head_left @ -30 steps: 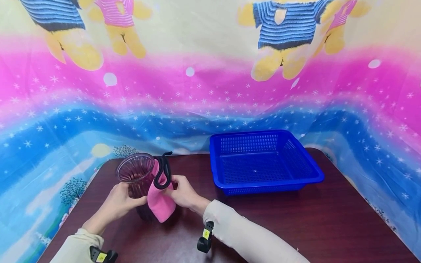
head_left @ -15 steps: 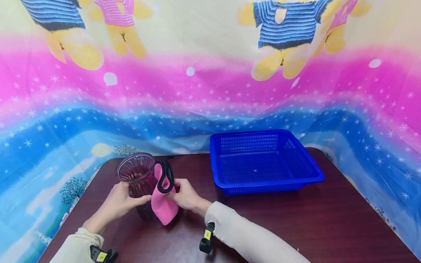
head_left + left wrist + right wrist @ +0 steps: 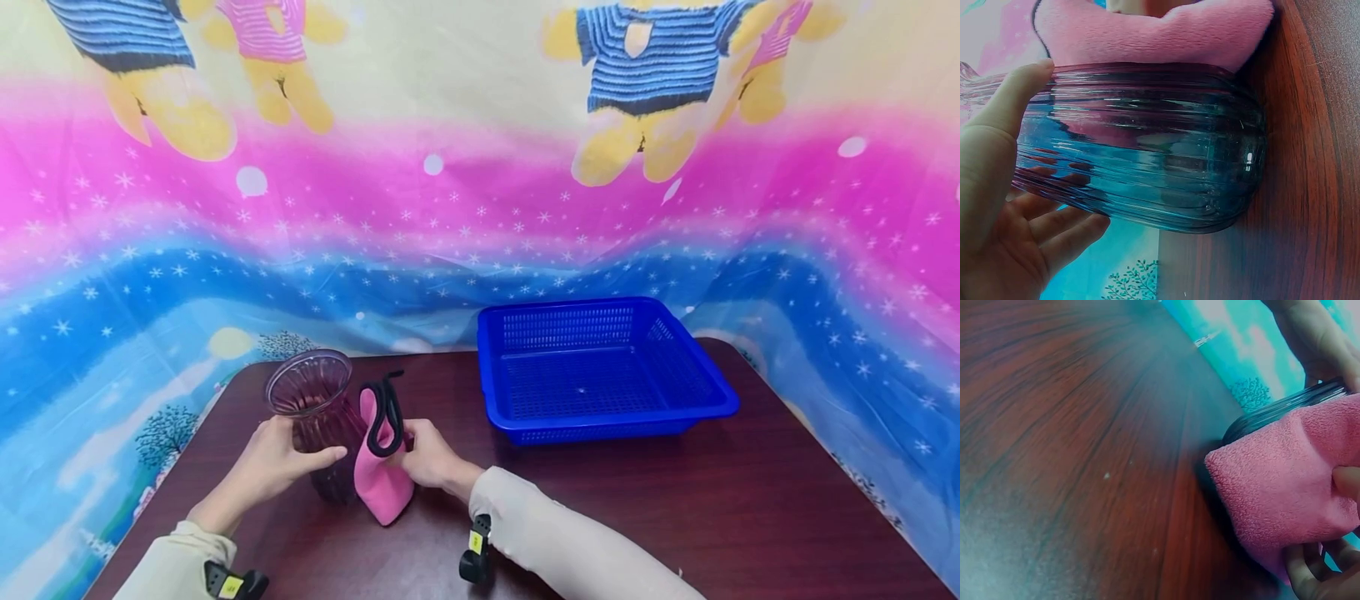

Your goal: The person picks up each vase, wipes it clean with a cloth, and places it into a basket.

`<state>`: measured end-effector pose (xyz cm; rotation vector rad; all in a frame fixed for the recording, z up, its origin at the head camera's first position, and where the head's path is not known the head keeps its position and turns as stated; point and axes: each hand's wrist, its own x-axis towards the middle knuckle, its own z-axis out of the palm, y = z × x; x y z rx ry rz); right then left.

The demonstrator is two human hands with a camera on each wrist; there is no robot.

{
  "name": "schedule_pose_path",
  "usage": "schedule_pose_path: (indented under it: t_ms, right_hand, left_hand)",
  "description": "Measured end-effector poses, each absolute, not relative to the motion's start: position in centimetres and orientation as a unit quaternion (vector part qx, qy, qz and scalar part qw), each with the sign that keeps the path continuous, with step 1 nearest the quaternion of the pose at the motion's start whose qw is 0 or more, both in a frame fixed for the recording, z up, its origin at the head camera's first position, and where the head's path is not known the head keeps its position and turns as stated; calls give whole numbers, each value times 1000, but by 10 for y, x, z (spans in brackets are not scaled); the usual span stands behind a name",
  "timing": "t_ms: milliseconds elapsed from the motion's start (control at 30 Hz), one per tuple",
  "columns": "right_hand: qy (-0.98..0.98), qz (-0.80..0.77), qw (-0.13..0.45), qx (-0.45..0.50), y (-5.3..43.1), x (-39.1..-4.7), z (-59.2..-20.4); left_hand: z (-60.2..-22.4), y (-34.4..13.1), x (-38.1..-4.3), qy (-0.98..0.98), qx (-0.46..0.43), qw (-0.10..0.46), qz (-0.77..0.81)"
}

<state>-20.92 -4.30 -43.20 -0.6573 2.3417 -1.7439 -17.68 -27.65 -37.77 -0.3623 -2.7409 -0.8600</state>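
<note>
A ribbed, purple-tinted glass vase (image 3: 327, 433) with a flared rim stands at the left of the table. My left hand (image 3: 273, 462) holds it around the side; in the left wrist view the thumb lies along one side of the glass (image 3: 1166, 162) and the fingers are on the other. In my right hand (image 3: 433, 457), a folded pink cloth (image 3: 382, 487) with a black edge is pinched, just right of the vase. The right wrist view has the fleecy cloth (image 3: 1279, 487) in front of the vase, covering much of it.
A blue perforated plastic basket (image 3: 615, 423) sits at the back right of the dark reddish-brown wooden table (image 3: 675, 517). Behind the table hangs a printed curtain (image 3: 450, 208). Black straps with yellow labels are on both wrists.
My right hand has moved the pink cloth down and slightly right, so a small gap shows between my left thumb and the cloth. The left hand and vase stay put.
</note>
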Motion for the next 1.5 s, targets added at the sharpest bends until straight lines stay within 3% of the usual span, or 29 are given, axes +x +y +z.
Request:
schedule_pose_path:
  t_ms: [1500]
  right_hand:
    - [797,-565,58,-206,-40,-207,-443]
  left_hand:
    - [-379,-276,-176,-940,-121,122,-296]
